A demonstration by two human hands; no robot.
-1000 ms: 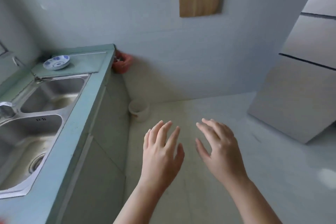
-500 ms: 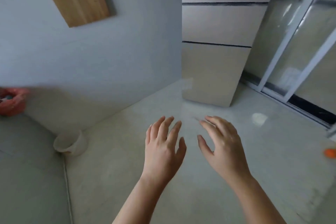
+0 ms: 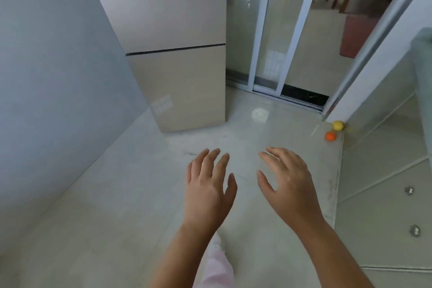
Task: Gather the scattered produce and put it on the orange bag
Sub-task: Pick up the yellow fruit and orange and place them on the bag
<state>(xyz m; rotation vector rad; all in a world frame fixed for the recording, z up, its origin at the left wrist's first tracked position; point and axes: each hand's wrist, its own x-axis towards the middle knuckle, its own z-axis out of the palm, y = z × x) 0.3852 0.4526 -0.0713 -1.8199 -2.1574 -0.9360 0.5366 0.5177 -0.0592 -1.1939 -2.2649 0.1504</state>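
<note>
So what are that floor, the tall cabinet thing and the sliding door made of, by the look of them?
The floor looks like pale glazed tile or polished stone: it mirrors a bright patch of light. The tall cabinet, perhaps a fridge, looks like smooth satin metal or coated panel, with dark seams and a soft reflection. The sliding door looks like clear glass in pale painted or metal frames.

Two bare forearms enter from the bottom of the frame, with no sleeves, watch or rings on them. The left hand (image 3: pixel 208 190) and right hand (image 3: pixel 288 184) are ungloved, with short plain nails. Between the forearms, low centre, shows a pale pink trouser leg (image 3: pixel 216 266).
</note>
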